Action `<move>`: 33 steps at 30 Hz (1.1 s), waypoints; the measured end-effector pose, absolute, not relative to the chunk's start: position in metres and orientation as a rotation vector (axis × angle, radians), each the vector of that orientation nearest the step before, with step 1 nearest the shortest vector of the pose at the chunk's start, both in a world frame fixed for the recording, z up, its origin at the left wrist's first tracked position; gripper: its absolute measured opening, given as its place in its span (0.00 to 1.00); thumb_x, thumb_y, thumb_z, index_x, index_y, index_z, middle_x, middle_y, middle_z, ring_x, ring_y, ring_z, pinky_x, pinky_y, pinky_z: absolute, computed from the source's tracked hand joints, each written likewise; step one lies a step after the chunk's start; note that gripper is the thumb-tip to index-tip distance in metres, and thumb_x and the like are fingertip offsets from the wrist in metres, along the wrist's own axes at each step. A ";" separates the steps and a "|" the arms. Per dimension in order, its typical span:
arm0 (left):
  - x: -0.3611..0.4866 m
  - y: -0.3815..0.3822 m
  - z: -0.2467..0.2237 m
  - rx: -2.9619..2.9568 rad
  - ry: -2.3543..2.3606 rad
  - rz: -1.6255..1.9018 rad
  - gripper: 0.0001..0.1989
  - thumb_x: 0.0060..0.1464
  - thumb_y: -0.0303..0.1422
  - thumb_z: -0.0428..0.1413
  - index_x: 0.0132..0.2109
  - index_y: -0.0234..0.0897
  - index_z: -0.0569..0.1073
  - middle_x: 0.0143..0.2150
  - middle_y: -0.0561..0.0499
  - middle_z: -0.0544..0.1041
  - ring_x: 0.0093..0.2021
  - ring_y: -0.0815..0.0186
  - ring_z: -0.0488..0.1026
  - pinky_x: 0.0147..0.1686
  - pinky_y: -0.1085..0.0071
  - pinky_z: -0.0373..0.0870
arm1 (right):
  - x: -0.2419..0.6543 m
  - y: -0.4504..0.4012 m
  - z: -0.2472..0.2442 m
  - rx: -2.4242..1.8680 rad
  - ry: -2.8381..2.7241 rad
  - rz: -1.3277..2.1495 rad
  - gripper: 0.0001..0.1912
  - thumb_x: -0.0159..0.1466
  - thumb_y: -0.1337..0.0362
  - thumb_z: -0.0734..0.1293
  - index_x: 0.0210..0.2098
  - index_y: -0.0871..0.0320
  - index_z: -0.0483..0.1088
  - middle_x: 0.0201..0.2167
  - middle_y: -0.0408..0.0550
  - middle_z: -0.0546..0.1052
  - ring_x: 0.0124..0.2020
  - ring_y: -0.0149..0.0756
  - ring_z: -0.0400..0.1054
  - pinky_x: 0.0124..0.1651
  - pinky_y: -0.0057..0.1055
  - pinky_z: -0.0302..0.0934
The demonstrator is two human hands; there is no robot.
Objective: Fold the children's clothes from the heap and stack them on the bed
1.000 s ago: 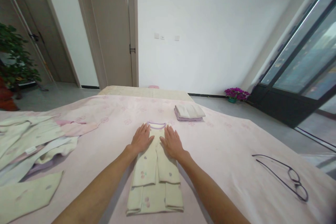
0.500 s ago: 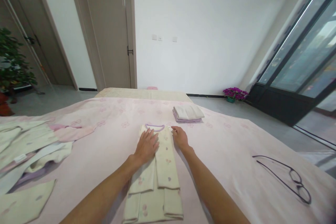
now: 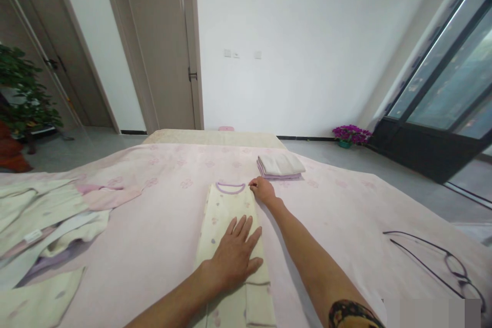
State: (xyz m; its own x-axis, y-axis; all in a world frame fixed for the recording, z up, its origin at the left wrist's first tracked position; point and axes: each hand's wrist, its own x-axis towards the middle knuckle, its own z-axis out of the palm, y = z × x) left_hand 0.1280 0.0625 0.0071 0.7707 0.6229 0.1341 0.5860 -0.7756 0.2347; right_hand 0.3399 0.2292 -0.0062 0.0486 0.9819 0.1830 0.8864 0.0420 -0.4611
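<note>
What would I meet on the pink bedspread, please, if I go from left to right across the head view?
Loose pile of clothes → cream patterned garment → folded stack of fabric → eyeglasses.

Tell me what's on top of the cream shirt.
The left hand lies spread on the cream printed shirt; the fabric under it can't be seen. The right hand is at the shoulder edge.

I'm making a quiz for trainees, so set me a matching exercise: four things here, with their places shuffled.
1. Bare left hand
2. Bare right hand
3. Thin dark-framed eyeglasses
4. Folded white-and-lilac cloth stack

A. Far right on the pink floral cloth
B. Just beyond the right hand
C. Palm down over the cream patterned garment
D. At that garment's upper right corner

Pairs: 1-C, 2-D, 3-A, 4-B
</note>
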 end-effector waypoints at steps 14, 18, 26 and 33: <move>0.123 0.059 0.006 2.749 0.938 0.229 0.35 0.63 0.51 0.45 0.72 0.43 0.49 0.73 0.39 0.43 0.72 0.46 0.38 0.67 0.42 0.36 | 0.348 0.232 -0.009 -1.907 -1.637 0.377 0.16 0.60 0.67 0.65 0.47 0.57 0.75 0.37 0.46 0.80 0.37 0.33 0.73 0.43 0.27 0.62; 0.122 0.058 0.007 2.752 0.939 0.237 0.34 0.64 0.51 0.44 0.71 0.44 0.50 0.74 0.39 0.42 0.72 0.46 0.38 0.67 0.42 0.36 | 0.339 0.233 -0.009 -1.956 -1.564 0.419 0.17 0.62 0.59 0.64 0.47 0.57 0.75 0.34 0.47 0.80 0.35 0.35 0.74 0.40 0.28 0.63; 0.123 0.058 0.004 2.746 0.949 0.241 0.35 0.63 0.52 0.44 0.72 0.46 0.48 0.74 0.41 0.41 0.73 0.47 0.35 0.68 0.43 0.36 | 0.330 0.243 -0.009 -2.073 -1.534 0.439 0.21 0.54 0.64 0.68 0.48 0.56 0.74 0.44 0.51 0.79 0.45 0.41 0.73 0.45 0.32 0.63; 0.122 0.058 0.006 2.769 0.954 0.208 0.34 0.63 0.49 0.47 0.71 0.45 0.50 0.74 0.42 0.43 0.73 0.48 0.39 0.68 0.44 0.37 | 0.331 0.238 -0.006 -2.065 -1.580 0.448 0.15 0.57 0.61 0.68 0.44 0.55 0.75 0.46 0.50 0.79 0.47 0.41 0.72 0.48 0.32 0.61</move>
